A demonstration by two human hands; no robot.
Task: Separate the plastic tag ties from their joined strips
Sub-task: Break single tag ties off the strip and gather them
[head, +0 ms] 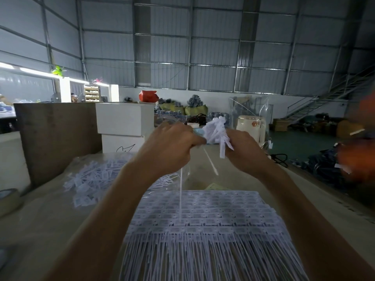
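A bunch of white plastic tag ties (216, 132) is held up above the counter (46, 216), gripped between the left hand (168, 148) and the right hand (244, 151), both with fingers curled around it. A thin white plastic strip (180, 195) hangs down from the left hand. Below lies a flat stack of joined white tag strips (203, 216), and a loose heap of separated white ties (91, 179) lies to the left.
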